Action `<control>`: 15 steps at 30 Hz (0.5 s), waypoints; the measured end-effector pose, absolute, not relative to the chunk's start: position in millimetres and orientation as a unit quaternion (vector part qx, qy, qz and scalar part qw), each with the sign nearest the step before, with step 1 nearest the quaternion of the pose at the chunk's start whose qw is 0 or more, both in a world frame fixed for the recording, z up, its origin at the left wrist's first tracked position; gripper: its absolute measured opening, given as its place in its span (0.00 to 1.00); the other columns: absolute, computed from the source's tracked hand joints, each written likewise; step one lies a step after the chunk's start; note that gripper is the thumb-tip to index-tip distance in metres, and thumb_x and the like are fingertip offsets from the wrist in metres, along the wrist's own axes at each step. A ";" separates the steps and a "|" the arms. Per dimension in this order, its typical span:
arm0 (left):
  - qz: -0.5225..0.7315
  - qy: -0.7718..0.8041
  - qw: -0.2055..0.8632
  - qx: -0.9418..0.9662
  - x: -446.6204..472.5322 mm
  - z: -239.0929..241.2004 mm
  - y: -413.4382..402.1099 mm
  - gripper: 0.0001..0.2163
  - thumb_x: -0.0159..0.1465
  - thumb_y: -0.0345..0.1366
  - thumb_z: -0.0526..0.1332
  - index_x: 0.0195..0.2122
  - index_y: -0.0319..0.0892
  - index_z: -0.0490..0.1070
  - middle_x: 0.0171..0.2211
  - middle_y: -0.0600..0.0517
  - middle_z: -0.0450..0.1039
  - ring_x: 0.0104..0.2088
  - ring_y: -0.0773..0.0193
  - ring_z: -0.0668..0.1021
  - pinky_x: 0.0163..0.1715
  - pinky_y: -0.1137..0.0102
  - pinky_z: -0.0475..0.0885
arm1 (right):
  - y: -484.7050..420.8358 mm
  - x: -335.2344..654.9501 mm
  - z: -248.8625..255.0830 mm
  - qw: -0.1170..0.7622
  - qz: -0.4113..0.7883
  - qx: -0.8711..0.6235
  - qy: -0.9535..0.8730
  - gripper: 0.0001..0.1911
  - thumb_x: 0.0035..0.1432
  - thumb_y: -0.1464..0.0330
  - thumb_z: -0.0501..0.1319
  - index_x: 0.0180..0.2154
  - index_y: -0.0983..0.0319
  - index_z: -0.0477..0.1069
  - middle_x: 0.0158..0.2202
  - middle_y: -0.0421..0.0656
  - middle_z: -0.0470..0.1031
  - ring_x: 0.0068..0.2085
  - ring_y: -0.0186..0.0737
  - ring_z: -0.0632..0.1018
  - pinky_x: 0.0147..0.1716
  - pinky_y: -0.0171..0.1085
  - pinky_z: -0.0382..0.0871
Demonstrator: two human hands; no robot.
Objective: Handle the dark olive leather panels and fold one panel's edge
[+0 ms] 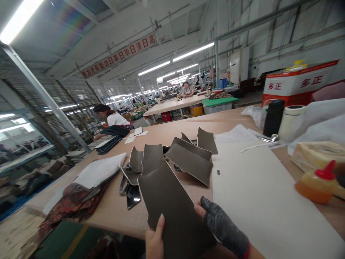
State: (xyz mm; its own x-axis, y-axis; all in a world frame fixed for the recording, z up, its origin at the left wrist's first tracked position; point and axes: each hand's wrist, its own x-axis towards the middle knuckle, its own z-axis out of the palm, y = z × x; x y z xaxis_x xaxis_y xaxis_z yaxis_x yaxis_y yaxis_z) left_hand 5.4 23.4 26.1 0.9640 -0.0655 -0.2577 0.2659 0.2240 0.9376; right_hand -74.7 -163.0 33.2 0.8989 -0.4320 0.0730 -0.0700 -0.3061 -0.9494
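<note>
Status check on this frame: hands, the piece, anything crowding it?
Left hand and gloved right hand both grip the dark leather panel at its lower edge. Panel held above the table edge. More cut panels lie just beyond.

matt leather-like panel (172,205), smooth wooden table (118,212)

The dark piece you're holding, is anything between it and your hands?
No. Both hands already grip the dark piece: the left hand at its lower edge, the gloved right hand on its right side. Nothing visible lies between.
</note>
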 end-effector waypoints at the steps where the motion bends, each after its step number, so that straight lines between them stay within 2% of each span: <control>1: -0.112 0.079 0.780 0.611 4.8 27.5 22.6 0.24 0.48 0.42 0.69 0.45 0.38 0.69 0.41 0.46 0.77 0.49 0.51 0.75 0.52 0.62 0.69 | -160.1 -76.2 27.5 0.546 -0.171 -0.797 0.196 0.17 0.49 0.52 0.55 0.28 0.59 0.71 0.30 0.47 0.78 0.32 0.47 0.77 0.35 0.43 0.72; 3: -0.118 0.072 0.782 0.608 3.0 30.9 21.0 0.24 0.49 0.41 0.68 0.46 0.38 0.68 0.43 0.46 0.77 0.51 0.53 0.73 0.53 0.64 0.68 | -155.3 -77.8 17.2 0.499 -0.223 -0.799 0.250 0.18 0.44 0.51 0.58 0.28 0.59 0.72 0.33 0.50 0.79 0.37 0.52 0.77 0.42 0.47 0.70; 5: -0.121 0.067 0.784 0.605 0.8 35.1 19.0 0.23 0.50 0.39 0.68 0.46 0.38 0.67 0.43 0.45 0.77 0.51 0.53 0.73 0.54 0.65 0.67 | -154.5 -79.4 14.3 0.502 -0.255 -0.785 0.257 0.20 0.46 0.50 0.57 0.27 0.59 0.73 0.34 0.50 0.79 0.40 0.52 0.76 0.45 0.47 0.68; 8: -0.123 0.073 0.790 0.596 -1.7 42.6 14.6 0.23 0.51 0.37 0.67 0.48 0.38 0.66 0.42 0.46 0.77 0.51 0.53 0.73 0.53 0.63 0.68 | -160.5 -86.9 23.7 0.598 -0.191 -0.756 0.185 0.23 0.52 0.49 0.51 0.26 0.60 0.72 0.29 0.46 0.77 0.34 0.45 0.76 0.38 0.41 0.70; 10: -0.124 0.075 0.789 0.597 -2.1 47.4 11.1 0.24 0.51 0.36 0.67 0.49 0.39 0.65 0.40 0.47 0.78 0.49 0.53 0.74 0.51 0.62 0.70 | -165.4 -96.3 29.9 0.638 -0.149 -0.740 0.151 0.23 0.53 0.49 0.52 0.29 0.61 0.73 0.30 0.44 0.77 0.33 0.43 0.75 0.36 0.39 0.70; 13: -0.125 0.058 0.763 0.631 -3.5 51.1 6.0 0.22 0.52 0.38 0.66 0.48 0.40 0.66 0.38 0.48 0.78 0.47 0.52 0.76 0.49 0.59 0.72 | -168.9 -115.8 30.4 0.611 -0.154 -0.755 0.185 0.20 0.48 0.53 0.59 0.36 0.61 0.72 0.37 0.45 0.77 0.39 0.45 0.74 0.42 0.40 0.68; 15: -0.120 0.019 0.725 0.678 -6.7 49.8 0.7 0.21 0.51 0.41 0.66 0.45 0.39 0.69 0.35 0.48 0.79 0.45 0.51 0.77 0.47 0.58 0.73 | -170.9 -131.1 29.1 0.571 -0.172 -0.769 0.230 0.17 0.46 0.56 0.61 0.35 0.60 0.72 0.38 0.47 0.76 0.42 0.47 0.73 0.45 0.42 0.66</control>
State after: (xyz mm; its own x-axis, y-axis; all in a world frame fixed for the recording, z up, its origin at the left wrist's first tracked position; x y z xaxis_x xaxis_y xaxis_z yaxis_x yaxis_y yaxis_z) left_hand -6.7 0.7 49.8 0.9704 -0.1476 -0.1911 0.2004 0.0510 0.9784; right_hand -131.1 -170.9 29.1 0.8351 -0.5500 0.0031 -0.1560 -0.2424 -0.9575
